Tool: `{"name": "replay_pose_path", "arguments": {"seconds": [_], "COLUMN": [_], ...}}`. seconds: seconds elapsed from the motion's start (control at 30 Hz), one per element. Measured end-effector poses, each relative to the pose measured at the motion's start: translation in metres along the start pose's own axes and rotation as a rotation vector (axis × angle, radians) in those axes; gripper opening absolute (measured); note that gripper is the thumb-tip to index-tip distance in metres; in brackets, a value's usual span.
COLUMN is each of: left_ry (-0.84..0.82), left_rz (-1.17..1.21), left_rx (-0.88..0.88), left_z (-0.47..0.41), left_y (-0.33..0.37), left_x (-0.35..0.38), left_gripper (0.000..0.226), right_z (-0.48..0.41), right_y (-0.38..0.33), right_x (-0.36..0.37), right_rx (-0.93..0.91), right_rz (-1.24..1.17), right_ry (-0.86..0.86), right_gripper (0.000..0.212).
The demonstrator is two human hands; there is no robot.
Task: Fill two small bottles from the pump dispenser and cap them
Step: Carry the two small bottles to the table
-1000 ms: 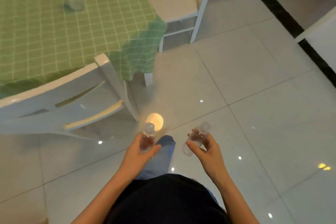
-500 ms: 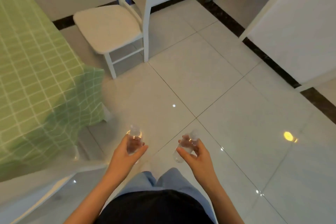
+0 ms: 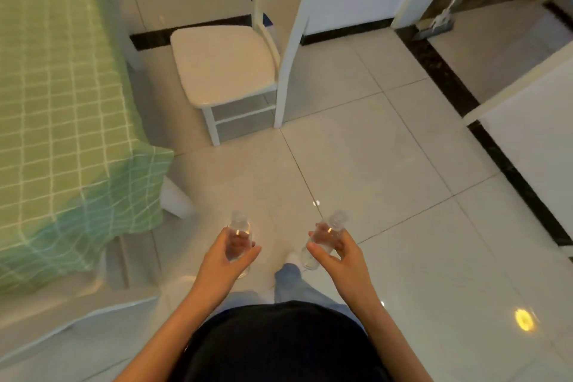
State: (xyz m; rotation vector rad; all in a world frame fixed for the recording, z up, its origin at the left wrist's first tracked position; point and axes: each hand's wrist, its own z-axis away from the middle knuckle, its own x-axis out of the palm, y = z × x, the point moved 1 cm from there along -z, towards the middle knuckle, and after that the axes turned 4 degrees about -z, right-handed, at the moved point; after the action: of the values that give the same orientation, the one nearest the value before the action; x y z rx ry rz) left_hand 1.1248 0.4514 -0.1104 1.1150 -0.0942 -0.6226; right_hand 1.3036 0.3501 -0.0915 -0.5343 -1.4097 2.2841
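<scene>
Holding one small clear bottle in each hand, above pale tiled floor (image 3: pixel 387 164). Green checked tablecloth (image 3: pixel 62 102) well left of left hand (image 3: pixel 223 260). Left hand: fingers and thumb curled round left bottle (image 3: pixel 238 236), bottle upright, neck poking above fingers. White chair (image 3: pixel 223 62) well beyond it. Right bottle (image 3: pixel 325 234) tilted, neck leaning rightward, base below thumb; right hand (image 3: pixel 344 260) wrapped round its middle. Bottles apart. Mop (image 3: pixel 440 20) far beyond right hand.

Green checked cloth (image 3: pixel 62 102) covers the bench (image 3: pixel 175 200) on the left. A white chair (image 3: pixel 223 65) stands just beside it on the glossy tile floor (image 3: pixel 387 180). Black border strips (image 3: pixel 449 77) cross the tiles, and a mop (image 3: pixel 440 20) leans far right.
</scene>
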Motion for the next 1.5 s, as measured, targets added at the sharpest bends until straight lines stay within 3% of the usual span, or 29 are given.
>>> {"name": "replay_pose_path", "arguments": {"seconds": [0.2,0.53,1.1,1.5], "left_ry": [0.175,0.276,0.406,0.803], "left_rz": [0.132,0.178,0.263,0.401], "left_rx": [-0.071,-0.132,-0.087,-0.205], "left_z": [-0.038,-0.124,-0.324,-0.404], "left_y": [0.027,0.056,0.136,0.179], "left_x": [0.035,0.025,-0.110,-0.139], "left_gripper": [0.018,0.021,0.020,0.019], "right_z": [-0.073,-0.184,-0.396,-0.534], "right_y": [-0.040,-0.084,-0.206,-0.272], "right_x": [-0.033,-0.018,0.130,0.212], "right_rx": [-0.011,0.002,-0.052,-0.062], "right_rz": [0.056,0.142,0.167,0.311], "right_ry": [-0.150,-0.265,-0.399,-0.740], "right_gripper": [0.031,0.028,0.030,0.026]}}
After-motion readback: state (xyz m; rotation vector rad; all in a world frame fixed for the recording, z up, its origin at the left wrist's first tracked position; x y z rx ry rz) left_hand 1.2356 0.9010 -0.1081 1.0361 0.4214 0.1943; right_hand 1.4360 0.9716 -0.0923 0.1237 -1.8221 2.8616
